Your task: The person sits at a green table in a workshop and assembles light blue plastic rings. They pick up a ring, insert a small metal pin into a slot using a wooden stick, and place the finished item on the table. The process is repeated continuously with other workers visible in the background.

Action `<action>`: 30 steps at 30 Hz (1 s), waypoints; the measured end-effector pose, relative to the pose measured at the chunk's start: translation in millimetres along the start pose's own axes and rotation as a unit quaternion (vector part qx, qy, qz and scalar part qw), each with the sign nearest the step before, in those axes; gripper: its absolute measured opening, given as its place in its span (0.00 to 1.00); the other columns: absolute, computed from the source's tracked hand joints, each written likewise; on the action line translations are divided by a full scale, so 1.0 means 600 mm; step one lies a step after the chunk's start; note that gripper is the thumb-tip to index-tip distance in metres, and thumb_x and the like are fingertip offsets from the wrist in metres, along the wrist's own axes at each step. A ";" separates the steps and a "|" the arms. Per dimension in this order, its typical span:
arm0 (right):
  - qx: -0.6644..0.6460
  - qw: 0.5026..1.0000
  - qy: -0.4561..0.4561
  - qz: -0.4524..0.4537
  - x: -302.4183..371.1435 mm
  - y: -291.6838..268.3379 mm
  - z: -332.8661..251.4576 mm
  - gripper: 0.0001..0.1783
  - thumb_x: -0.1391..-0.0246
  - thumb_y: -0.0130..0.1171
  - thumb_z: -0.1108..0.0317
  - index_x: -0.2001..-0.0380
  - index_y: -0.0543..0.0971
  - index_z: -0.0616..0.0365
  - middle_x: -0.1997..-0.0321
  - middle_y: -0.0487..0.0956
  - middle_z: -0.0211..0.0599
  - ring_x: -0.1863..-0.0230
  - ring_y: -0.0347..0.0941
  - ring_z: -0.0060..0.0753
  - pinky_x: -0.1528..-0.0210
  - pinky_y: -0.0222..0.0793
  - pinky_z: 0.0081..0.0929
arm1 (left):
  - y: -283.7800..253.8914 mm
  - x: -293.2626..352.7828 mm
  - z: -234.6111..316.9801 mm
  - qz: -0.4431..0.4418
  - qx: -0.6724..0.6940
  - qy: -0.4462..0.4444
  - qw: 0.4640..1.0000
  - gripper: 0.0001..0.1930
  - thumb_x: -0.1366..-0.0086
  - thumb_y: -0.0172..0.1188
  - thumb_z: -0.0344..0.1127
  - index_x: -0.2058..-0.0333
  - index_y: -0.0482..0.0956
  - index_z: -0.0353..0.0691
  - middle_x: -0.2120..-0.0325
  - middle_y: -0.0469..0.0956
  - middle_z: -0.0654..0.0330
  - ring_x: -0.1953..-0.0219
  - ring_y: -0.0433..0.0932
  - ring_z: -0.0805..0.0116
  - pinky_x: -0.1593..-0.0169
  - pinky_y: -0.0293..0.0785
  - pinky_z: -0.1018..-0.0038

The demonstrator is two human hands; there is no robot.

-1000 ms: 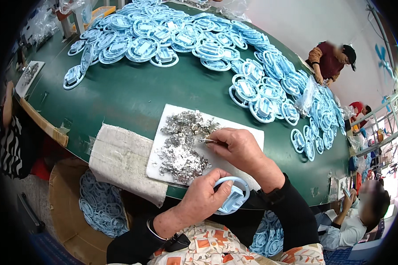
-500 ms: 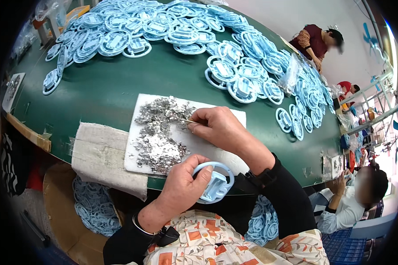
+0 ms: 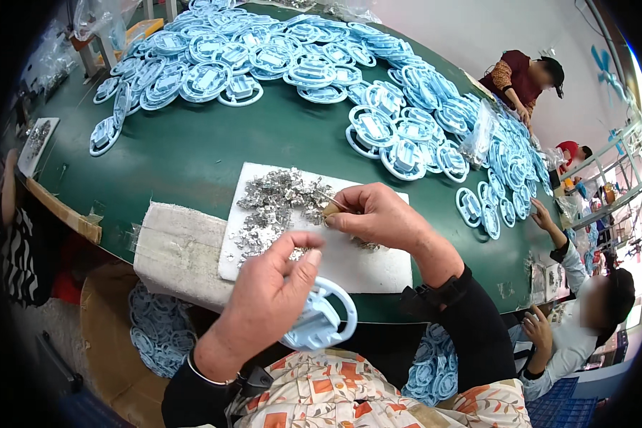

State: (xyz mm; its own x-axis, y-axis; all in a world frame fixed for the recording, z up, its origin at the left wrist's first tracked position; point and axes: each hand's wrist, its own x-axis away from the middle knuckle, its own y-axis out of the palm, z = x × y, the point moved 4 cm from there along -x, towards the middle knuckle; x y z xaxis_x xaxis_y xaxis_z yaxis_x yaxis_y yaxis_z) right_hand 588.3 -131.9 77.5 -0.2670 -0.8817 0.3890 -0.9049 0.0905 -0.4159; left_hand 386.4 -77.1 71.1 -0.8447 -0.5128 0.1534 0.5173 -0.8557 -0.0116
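In my left hand (image 3: 260, 292) is a light-blue plastic ring part (image 3: 321, 317), shaped like a toy steering wheel with a boxy centre. The thumb and forefinger are raised off the ring; the other fingers are hidden behind it and seem to hold it. My right hand (image 3: 378, 217) pinches a thin, slender tool (image 3: 333, 202), whose kind is too small to tell. Its tip is over small silvery metal pieces (image 3: 271, 214), heaped on a white board (image 3: 385, 274) between me and the tabletop's middle.
Many matching blue parts (image 3: 207, 78) are piled along the green table's (image 3: 178, 157) far side and right. A cloth-covered block (image 3: 182, 246) adjoins the board. Below, a cardboard box (image 3: 107, 335) holds more blue parts. Co-workers (image 3: 528, 78) sit at the right, one reaching toward the table.
My left hand has lifted its thumb and forefinger off the ring, which now sits lower and further left. The view has shifted slightly. The near co-worker at right has extended an arm.
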 end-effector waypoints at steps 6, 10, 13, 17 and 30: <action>-0.123 0.990 -0.009 -0.072 0.003 0.003 -0.007 0.11 0.41 0.68 0.62 0.64 0.83 0.60 0.79 0.73 0.19 0.82 0.63 0.11 0.80 0.55 0.15 | -0.043 -0.074 0.028 0.014 -0.182 0.008 0.983 0.14 0.27 0.59 0.36 0.49 0.79 0.34 0.75 0.79 0.66 0.72 0.73 0.83 0.69 0.70 0.79; -0.171 0.983 -0.014 -0.060 -0.005 0.001 0.005 0.13 0.40 0.69 0.60 0.64 0.82 0.59 0.79 0.73 0.20 0.82 0.63 0.11 0.81 0.54 0.14 | -0.040 -0.100 0.034 0.016 -0.208 -0.010 0.978 0.12 0.27 0.61 0.37 0.55 0.82 0.34 0.74 0.80 0.66 0.71 0.73 0.82 0.67 0.72 0.78; -0.247 0.966 -0.021 -0.071 -0.008 0.000 0.013 0.13 0.39 0.69 0.60 0.63 0.82 0.59 0.79 0.73 0.20 0.83 0.63 0.11 0.82 0.54 0.14 | -0.042 -0.108 0.034 0.019 -0.203 0.017 0.979 0.12 0.27 0.61 0.38 0.55 0.82 0.34 0.73 0.80 0.66 0.71 0.73 0.82 0.66 0.72 0.79; -0.279 0.957 -0.032 -0.077 -0.017 0.002 0.032 0.11 0.36 0.66 0.61 0.61 0.82 0.59 0.78 0.73 0.20 0.83 0.63 0.11 0.82 0.54 0.14 | -0.041 -0.118 0.035 0.005 -0.214 0.011 0.977 0.12 0.27 0.61 0.38 0.57 0.81 0.33 0.72 0.79 0.67 0.70 0.72 0.83 0.66 0.71 0.79; -0.279 0.957 -0.036 -0.064 -0.004 0.012 0.038 0.11 0.32 0.58 0.61 0.63 0.78 0.59 0.79 0.68 0.19 0.82 0.58 0.12 0.82 0.48 0.16 | -0.050 -0.141 0.016 -0.099 -0.103 -0.046 0.989 0.13 0.26 0.61 0.39 0.54 0.81 0.33 0.69 0.78 0.71 0.69 0.72 0.85 0.65 0.71 0.84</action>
State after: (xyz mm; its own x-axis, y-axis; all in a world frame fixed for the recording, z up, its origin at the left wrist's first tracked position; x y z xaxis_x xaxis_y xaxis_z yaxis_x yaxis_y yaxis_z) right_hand 589.6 -139.7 55.0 -0.1374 -0.9299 0.3412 -0.9701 0.1959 0.1432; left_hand 443.8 -7.3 67.8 -0.9057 -0.3327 0.2626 0.2955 -0.9398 -0.1715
